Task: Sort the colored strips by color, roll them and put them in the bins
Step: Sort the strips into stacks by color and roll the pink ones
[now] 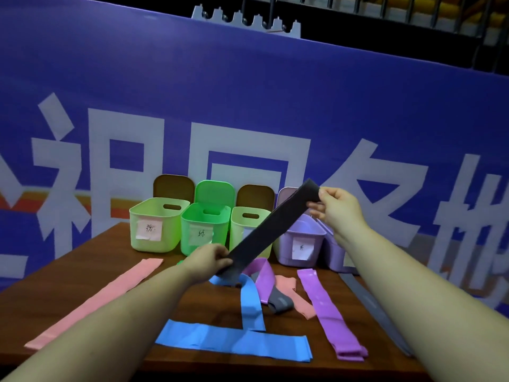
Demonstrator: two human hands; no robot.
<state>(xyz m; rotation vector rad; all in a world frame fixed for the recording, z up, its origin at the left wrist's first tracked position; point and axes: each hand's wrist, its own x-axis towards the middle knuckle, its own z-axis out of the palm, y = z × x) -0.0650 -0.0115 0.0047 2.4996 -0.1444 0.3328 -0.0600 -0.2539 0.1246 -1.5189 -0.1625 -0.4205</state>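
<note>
While both hands hold it taut in the air over the table (68, 282), the grey strip (275, 230) slants up to the right in head view: left hand (210, 259) pinches its lower end, right hand (337, 206) pinches the upper end w/ thumb & fingers. Behind: pale green bin (154, 226), green bin (205, 227), purple bin (301, 239). Flat on the table: pink strip (102, 299), blue strip (234, 343), purple strip (327, 310)

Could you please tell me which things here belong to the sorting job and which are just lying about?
Job:
dark grey strip, held by left hand and right hand
flat strips on the table: pink, blue, purple
labelled plastic bins

Lying about:
blue banner with white lettering
brown wooden table
</note>
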